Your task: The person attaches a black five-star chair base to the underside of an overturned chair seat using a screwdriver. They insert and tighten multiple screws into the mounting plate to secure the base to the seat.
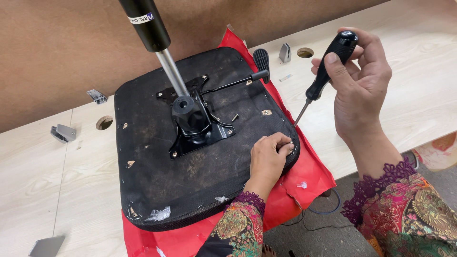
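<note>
The upturned black seat base lies on red sheeting across the counter, filling the middle of the frame, with its metal mechanism plate and the gas-lift column rising toward the upper left. A loose screw sits just right of the plate and could roll away if the seat is jolted. At the seat's right edge the left hand is curled palm-down, fingertips pinching something small, too tiny to identify; it might slip from so fine a grip. Further right, the right hand is raised and clenched round the black handle of a screwdriver, its tip angled down toward the left hand's fingers, which a slip could jab
</note>
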